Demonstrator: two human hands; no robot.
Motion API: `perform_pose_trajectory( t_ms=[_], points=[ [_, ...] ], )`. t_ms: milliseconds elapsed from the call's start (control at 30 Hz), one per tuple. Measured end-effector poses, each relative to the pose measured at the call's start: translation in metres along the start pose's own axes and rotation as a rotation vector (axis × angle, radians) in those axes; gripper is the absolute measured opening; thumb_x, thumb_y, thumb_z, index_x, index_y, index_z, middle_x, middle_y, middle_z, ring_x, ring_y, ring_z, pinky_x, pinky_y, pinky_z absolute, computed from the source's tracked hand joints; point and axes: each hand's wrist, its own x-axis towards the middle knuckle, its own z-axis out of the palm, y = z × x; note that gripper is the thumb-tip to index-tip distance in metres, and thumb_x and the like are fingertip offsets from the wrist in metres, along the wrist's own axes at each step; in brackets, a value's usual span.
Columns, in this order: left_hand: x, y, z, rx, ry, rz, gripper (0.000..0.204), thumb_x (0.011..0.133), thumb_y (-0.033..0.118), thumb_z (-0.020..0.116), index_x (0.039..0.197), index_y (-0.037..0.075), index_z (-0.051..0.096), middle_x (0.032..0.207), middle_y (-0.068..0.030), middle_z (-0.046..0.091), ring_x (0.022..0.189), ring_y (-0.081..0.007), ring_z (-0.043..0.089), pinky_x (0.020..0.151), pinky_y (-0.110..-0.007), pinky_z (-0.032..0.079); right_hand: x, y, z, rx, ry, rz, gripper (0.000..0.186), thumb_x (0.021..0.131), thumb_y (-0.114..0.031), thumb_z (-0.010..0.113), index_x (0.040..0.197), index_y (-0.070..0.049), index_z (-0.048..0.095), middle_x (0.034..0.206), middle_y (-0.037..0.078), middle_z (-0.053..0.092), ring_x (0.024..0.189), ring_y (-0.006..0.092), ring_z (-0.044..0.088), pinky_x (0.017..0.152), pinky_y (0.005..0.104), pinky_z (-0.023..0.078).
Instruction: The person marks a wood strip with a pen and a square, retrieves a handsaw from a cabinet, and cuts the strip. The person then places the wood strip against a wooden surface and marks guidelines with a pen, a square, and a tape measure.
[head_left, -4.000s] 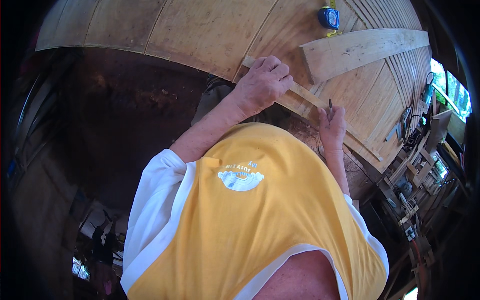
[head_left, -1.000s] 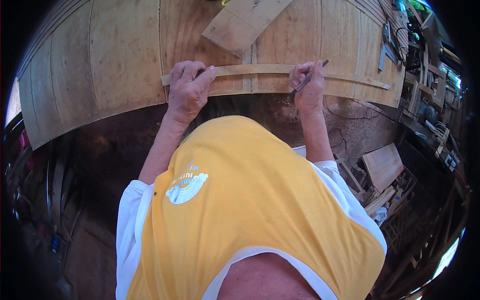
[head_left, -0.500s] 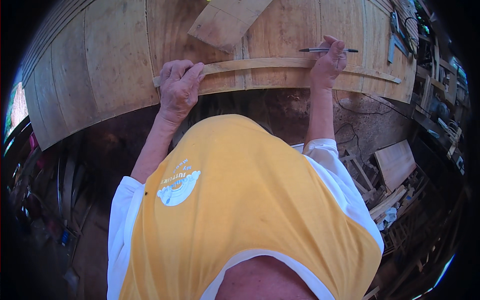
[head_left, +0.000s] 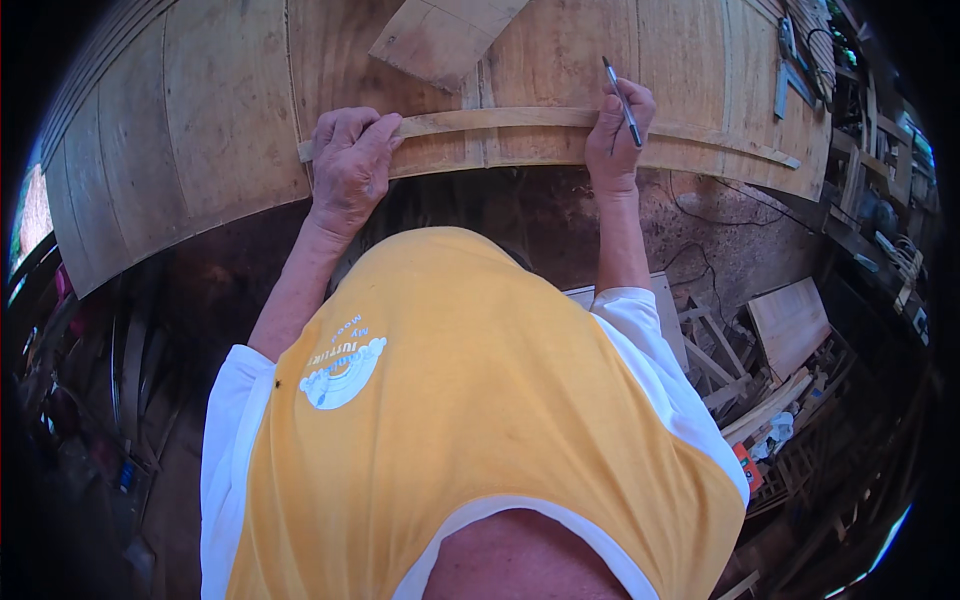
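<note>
Head view: wooden strip [head_left: 500, 121], twelve o'clock, along near edge of plank surface [head_left: 230, 110]. Left hand [head_left: 350, 172], eleven o'clock, closed over its left end, apparently to steady it. Right hand [head_left: 618, 140], one o'clock, grips pen [head_left: 622, 100], presumably for control; strip contact unclear.

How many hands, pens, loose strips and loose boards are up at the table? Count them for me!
Left hand and right hand: 2 hands
Pen: 1
Loose strip: 1
Loose board: 1
Total: 5
</note>
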Motion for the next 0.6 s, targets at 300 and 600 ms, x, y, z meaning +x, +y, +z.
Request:
perform_pose_trajectory(
  t_ms=[300,600],
  points=[
    [-0.002,-0.003,0.002,-0.011,0.009,0.015,0.032,0.081,0.003,0.081,0.112,0.009,0.076,0.102,-0.0051,0.066,0.099,-0.0284,0.060,0.088,-0.040,0.047,0.015,-0.054,-0.009,0.709,-0.079,0.564,0.021,0.103,-0.017,0.067,0.113,-0.001,0.057,0.093,0.004,0.062,0.083,0.0115,0.058,0.078,0.0270,0.049],
    [-0.001,0.000,0.001,0.002,0.014,0.019,0.031,0.083,0.002,0.081,0.113,0.008,0.078,0.101,-0.0053,0.067,0.099,-0.0270,0.061,0.088,-0.038,0.048,0.018,-0.075,0.012,0.302,-0.631,0.256,0.016,0.097,-0.019,0.066,0.104,-0.004,0.063,0.083,0.009,0.068,0.078,0.0217,0.068,0.074,0.0352,0.055]
  ],
)
